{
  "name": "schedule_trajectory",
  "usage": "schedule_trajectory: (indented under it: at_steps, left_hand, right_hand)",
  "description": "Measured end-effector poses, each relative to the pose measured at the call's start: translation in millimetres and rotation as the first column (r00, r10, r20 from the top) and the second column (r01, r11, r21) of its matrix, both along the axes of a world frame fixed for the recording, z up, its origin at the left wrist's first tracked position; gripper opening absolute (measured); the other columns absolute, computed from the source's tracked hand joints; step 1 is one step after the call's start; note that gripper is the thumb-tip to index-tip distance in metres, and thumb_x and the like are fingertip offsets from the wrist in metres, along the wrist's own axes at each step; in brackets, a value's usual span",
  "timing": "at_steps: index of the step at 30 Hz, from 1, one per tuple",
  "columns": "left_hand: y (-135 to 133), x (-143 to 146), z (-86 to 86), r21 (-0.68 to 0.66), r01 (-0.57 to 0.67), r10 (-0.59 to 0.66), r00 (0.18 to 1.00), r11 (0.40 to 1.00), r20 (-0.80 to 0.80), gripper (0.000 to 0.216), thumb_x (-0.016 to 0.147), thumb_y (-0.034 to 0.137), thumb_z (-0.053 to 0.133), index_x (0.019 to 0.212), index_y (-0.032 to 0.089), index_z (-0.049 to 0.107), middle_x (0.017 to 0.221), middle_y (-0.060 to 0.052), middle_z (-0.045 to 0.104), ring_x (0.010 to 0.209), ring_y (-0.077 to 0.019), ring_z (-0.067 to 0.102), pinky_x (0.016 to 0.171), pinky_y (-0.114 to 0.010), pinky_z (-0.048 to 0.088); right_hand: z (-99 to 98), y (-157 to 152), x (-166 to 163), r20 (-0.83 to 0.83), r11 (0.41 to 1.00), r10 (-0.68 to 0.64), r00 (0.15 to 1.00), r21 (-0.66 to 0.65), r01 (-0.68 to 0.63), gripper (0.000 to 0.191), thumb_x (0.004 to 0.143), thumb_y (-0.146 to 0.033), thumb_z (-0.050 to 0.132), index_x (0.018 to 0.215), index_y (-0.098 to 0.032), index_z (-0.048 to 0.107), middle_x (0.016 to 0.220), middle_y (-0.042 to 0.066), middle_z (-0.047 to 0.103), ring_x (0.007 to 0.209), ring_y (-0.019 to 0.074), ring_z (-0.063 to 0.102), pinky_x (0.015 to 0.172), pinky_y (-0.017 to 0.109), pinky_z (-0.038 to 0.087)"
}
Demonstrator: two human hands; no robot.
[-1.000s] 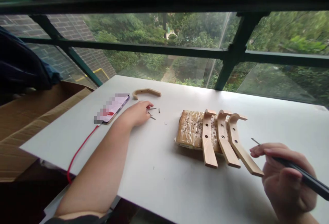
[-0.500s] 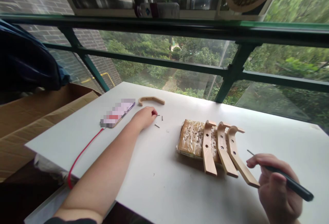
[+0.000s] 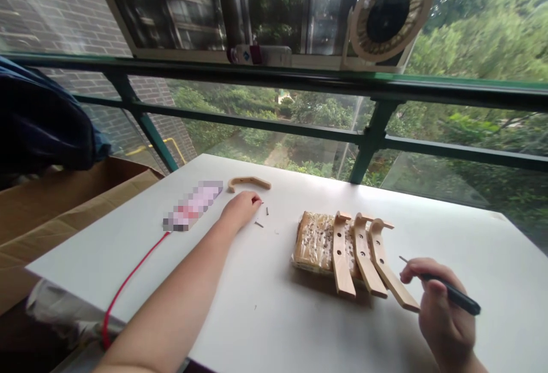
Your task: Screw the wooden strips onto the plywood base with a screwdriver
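Note:
My left hand (image 3: 245, 207) is closed in a pinch over the far middle of the table. A small screw tip pokes out at its fingertips. Just right of it lie two loose screws, one screw (image 3: 268, 211) near the fingers and another screw (image 3: 259, 224) closer to me. Behind the hand a curved wooden hook (image 3: 250, 181) rests on its side. My right hand (image 3: 445, 310) grips a black-handled screwdriver (image 3: 460, 298), its thin tip pointing left. Left of that hand, three wooden hooks (image 3: 342, 273) lean side by side across a plastic-wrapped brown block (image 3: 315, 242); their drilled holes face up.
A phone (image 3: 194, 205) with a red cable (image 3: 131, 276) lies left on the white table (image 3: 265, 327). Beyond the table runs a green railing (image 3: 240, 119). A bottle (image 3: 269, 55) and a round fan (image 3: 387, 16) are on the ledge above. An open cardboard box (image 3: 77, 207) stands at left.
The camera view has tilted up, bringing more of the fan into sight. My left hand keeps its pinch near the screws. My right hand still holds the screwdriver beside the hooks.

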State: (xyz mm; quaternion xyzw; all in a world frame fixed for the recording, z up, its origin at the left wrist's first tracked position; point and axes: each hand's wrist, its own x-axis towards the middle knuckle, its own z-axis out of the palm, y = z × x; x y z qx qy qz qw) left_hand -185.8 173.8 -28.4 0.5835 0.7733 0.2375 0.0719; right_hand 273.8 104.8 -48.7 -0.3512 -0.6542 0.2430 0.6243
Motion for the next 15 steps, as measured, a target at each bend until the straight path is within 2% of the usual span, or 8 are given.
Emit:
schedule_trajectory:
  at_steps: [4,9,12,15]
  left_hand:
    - [0.9,-0.3,-0.8,0.081,-0.023,0.019,0.999,0.996,0.045,0.016,0.084,0.031,0.058,0.08,0.019,0.067,0.092,-0.009,0.072,0.086,-0.0235,0.065,0.079,-0.03,0.046]
    - [-1.9,2.0,4.5,0.218,-0.061,0.022,0.984,0.974,0.179,0.024,0.087,0.039,0.054,0.09,0.018,0.066,0.084,-0.007,0.071,0.077,-0.0223,0.064,0.074,-0.031,0.047]
    - [-6.2,15.7,9.9,0.324,-0.016,-0.081,0.956,0.946,0.284,0.033,0.088,0.046,0.054,0.097,0.017,0.065,0.088,-0.007,0.07,0.08,-0.0206,0.063,0.075,-0.03,0.049]
    - [-12.4,42.9,14.8,0.402,0.089,-0.257,0.885,0.911,0.388,0.039,0.088,0.051,0.055,0.102,0.015,0.063,0.087,-0.007,0.069,0.078,-0.0178,0.064,0.069,-0.027,0.051]
  right_hand:
    - [1.1,-0.2,-3.0,0.033,1.0,-0.017,0.999,0.007,0.017,0.027,0.097,-0.036,0.044,0.096,-0.017,0.062,0.081,0.007,0.059,0.081,0.0232,0.057,0.079,0.043,0.042]
    - [3.5,0.7,-6.3,0.024,0.999,-0.049,0.998,0.02,0.049,0.026,0.098,-0.035,0.041,0.097,-0.018,0.061,0.079,0.005,0.058,0.075,0.02,0.056,0.076,0.041,0.043]
    - [7.4,0.4,-5.9,0.03,0.999,-0.053,0.998,0.003,0.053,0.025,0.098,-0.034,0.041,0.099,-0.019,0.061,0.081,0.004,0.058,0.072,0.0181,0.056,0.075,0.04,0.044]
    - [12.3,1.3,-3.2,0.059,0.998,-0.052,0.997,-0.015,0.053,0.027,0.098,-0.036,0.041,0.1,-0.018,0.063,0.085,0.005,0.058,0.071,0.0173,0.057,0.072,0.039,0.044]
